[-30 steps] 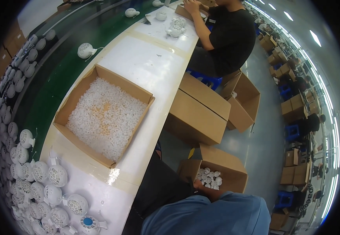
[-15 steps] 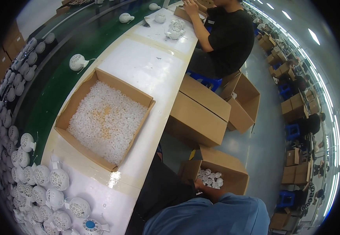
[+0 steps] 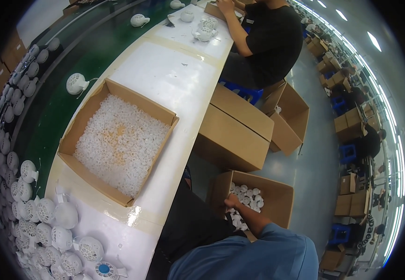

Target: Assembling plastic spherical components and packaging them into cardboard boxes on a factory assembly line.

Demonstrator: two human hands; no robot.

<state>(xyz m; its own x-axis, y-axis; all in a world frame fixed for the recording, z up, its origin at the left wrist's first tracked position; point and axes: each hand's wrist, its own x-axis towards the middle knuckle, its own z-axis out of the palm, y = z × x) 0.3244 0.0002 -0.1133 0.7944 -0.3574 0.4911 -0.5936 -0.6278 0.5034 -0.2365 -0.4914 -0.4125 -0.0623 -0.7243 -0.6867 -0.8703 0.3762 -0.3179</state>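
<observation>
My right hand [image 3: 232, 202] is down at the left inner side of an open cardboard box [image 3: 277, 196] that stands low beside the table. Its fingers look curled closed; what they hold, if anything, is hidden. Several small white rounded parts [image 3: 253, 200] lie in that box, around and under the hand. My left hand is out of sight. On the table sits a shallow cardboard tray [image 3: 153, 179] full of small clear plastic rings [image 3: 114, 140].
White round slotted housings [image 3: 65, 238] crowd the table's near left; one has a blue centre [image 3: 103, 269]. A green conveyor [image 3: 55, 121] runs along the left. A closed carton [image 3: 239, 126] stands beyond my box. A co-worker in black [image 3: 274, 42] sits at the far end.
My right hand has come up and forward inside the box, and more of the forearm and white parts show. The view has shifted slightly, moving the table and tray a little leftward.
</observation>
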